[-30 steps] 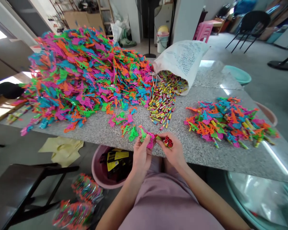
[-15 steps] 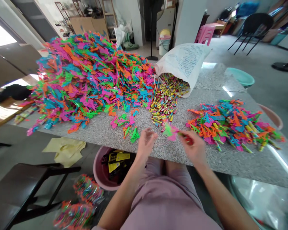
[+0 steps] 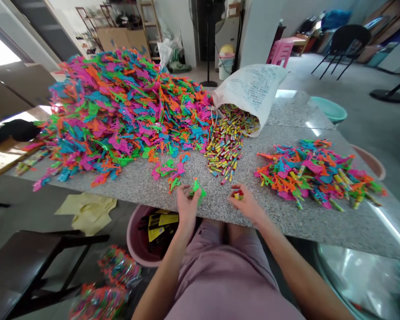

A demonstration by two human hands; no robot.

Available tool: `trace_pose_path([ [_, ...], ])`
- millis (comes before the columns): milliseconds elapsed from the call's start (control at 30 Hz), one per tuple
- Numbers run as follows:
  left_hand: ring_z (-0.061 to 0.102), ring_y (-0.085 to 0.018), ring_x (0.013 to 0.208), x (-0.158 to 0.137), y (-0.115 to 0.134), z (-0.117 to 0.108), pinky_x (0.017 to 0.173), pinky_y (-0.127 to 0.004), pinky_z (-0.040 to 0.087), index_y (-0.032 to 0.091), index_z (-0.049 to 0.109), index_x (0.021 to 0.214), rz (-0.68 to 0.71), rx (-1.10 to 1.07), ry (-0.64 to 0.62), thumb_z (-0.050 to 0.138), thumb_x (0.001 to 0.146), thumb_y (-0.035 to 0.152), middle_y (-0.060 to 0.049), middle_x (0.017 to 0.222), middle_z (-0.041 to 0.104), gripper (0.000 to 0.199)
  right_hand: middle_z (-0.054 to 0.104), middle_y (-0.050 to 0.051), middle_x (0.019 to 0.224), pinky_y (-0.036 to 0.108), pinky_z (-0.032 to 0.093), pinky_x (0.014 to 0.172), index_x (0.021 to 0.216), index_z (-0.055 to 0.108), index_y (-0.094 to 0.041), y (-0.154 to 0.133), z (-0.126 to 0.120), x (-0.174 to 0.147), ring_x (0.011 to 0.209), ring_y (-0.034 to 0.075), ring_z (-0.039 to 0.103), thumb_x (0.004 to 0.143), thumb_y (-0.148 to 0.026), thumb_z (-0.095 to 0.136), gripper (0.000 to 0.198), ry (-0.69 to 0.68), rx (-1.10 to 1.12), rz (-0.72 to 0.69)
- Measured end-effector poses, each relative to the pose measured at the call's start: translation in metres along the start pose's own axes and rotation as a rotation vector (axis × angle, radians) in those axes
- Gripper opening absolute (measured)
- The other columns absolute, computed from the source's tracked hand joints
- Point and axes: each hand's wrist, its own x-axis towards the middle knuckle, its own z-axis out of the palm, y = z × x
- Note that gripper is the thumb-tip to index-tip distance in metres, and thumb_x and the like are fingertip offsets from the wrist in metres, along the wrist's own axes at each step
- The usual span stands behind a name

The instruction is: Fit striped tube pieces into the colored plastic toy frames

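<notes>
My left hand (image 3: 187,201) is closed at the table's front edge, its thumb and fingers on a green plastic toy piece (image 3: 196,188). To its right, my right hand (image 3: 248,205) is curled around small yellow-and-red wrapped rolls (image 3: 239,194); the fingers partly hide them. Beyond the hands, a heap of similar wrapped rolls (image 3: 225,149) spills from a white sack (image 3: 253,91). A few loose plastic pieces (image 3: 168,168) lie just past my left hand. On the right is a pile of plastic pieces (image 3: 315,171), several with rolls attached.
A large mound of neon plastic pieces (image 3: 126,111) covers the left of the speckled stone table (image 3: 216,206). Below the front edge stand a pink tub (image 3: 135,251) with black-and-yellow packages and a dark stool (image 3: 18,271). Filled clear bags (image 3: 100,302) lie on the floor.
The green-and-pink piece has left my right hand, which has moved left and still has rolls in it. My left hand, empty before, has moved slightly left and taken hold of a green piece.
</notes>
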Motion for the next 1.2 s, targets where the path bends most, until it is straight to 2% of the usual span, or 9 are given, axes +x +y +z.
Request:
trace_pose_path([
  [67,0.060,-0.012,0.071,-0.021,0.013,0.010,0.066,-0.024,0.047,0.020,0.051,0.110,-0.128,-0.279,-0.124,0.074,0.070,0.034,0.000,0.084,0.063,0.049,0.063,0.000,0.070,0.026,0.044,0.044,0.103,0.053,-0.019,-0.001,0.025,-0.007,0.051,0.015,0.056,0.074,-0.027,0.059,0.031,-0.124,0.059,0.025],
  [167,0.059,-0.010,0.070,-0.041,0.031,0.015,0.067,-0.021,0.046,0.017,0.059,0.093,-0.217,-0.474,-0.268,0.077,0.068,0.031,0.000,0.082,0.063,0.034,0.065,-0.001,0.070,0.025,0.047,0.048,0.128,0.040,-0.017,-0.008,0.030,-0.015,0.056,0.015,0.061,0.079,-0.024,0.056,0.053,-0.271,0.094,-0.035],
  [300,0.058,-0.010,0.072,-0.049,0.051,0.009,0.070,-0.021,0.046,0.016,0.061,0.089,-0.171,-0.439,-0.409,0.073,0.074,0.029,-0.001,0.082,0.063,0.023,0.065,-0.003,0.073,0.024,0.047,0.053,0.147,0.017,-0.018,-0.022,0.013,-0.026,0.055,0.013,0.059,0.082,-0.020,0.056,0.076,-0.386,0.021,-0.163],
  [400,0.056,-0.011,0.069,-0.049,0.060,0.006,0.065,-0.020,0.045,0.017,0.061,0.085,-0.105,-0.265,-0.497,0.075,0.071,0.030,-0.001,0.077,0.063,0.024,0.068,0.000,0.078,0.024,0.047,0.056,0.149,0.014,-0.018,-0.028,0.005,-0.033,0.061,0.014,0.060,0.082,-0.017,0.055,0.077,-0.373,-0.090,-0.229],
  [600,0.052,-0.008,0.059,-0.050,0.057,0.008,0.056,-0.018,0.041,0.017,0.058,0.089,-0.128,-0.238,-0.459,0.078,0.068,0.031,0.004,0.068,0.058,0.032,0.070,0.004,0.093,0.027,0.050,0.067,0.139,0.036,-0.021,-0.036,-0.002,-0.039,0.072,0.016,0.065,0.081,-0.024,0.062,0.064,-0.309,-0.128,-0.194],
  [800,0.059,-0.010,0.071,-0.057,0.063,0.007,0.067,-0.020,0.046,0.019,0.058,0.103,-0.146,-0.407,-0.435,0.077,0.070,0.028,-0.001,0.084,0.066,0.039,0.062,-0.002,0.057,0.023,0.045,0.046,0.086,0.064,-0.017,-0.049,-0.005,-0.046,0.048,0.013,0.057,0.076,-0.041,0.070,0.027,-0.166,0.107,-0.025],
  [1000,0.056,-0.008,0.062,-0.069,0.073,0.014,0.059,-0.019,0.043,0.017,0.065,0.082,-0.135,-0.369,-0.358,0.082,0.062,0.022,0.003,0.070,0.064,0.027,0.072,0.003,0.085,0.029,0.055,0.065,0.092,0.070,-0.023,-0.054,-0.007,-0.062,0.073,0.018,0.068,0.082,-0.029,0.064,0.013,-0.020,-0.095,-0.379],
  [1100,0.053,-0.007,0.056,-0.070,0.076,0.018,0.055,-0.018,0.041,0.017,0.065,0.073,-0.269,-0.477,-0.335,0.082,0.061,0.023,0.004,0.062,0.061,0.022,0.072,0.004,0.099,0.034,0.055,0.078,0.104,0.068,-0.027,-0.049,-0.007,-0.068,0.089,0.021,0.068,0.084,-0.020,0.058,0.023,-0.001,-0.184,-0.557],
  [1200,0.056,-0.006,0.058,-0.067,0.079,0.020,0.057,-0.017,0.043,0.016,0.067,0.077,-0.421,-0.581,-0.314,0.082,0.062,0.027,0.003,0.066,0.064,0.024,0.070,0.005,0.102,0.035,0.055,0.081,0.106,0.067,-0.028,-0.045,-0.006,-0.069,0.092,0.020,0.067,0.086,-0.019,0.057,0.025,0.027,-0.206,-0.578],
])
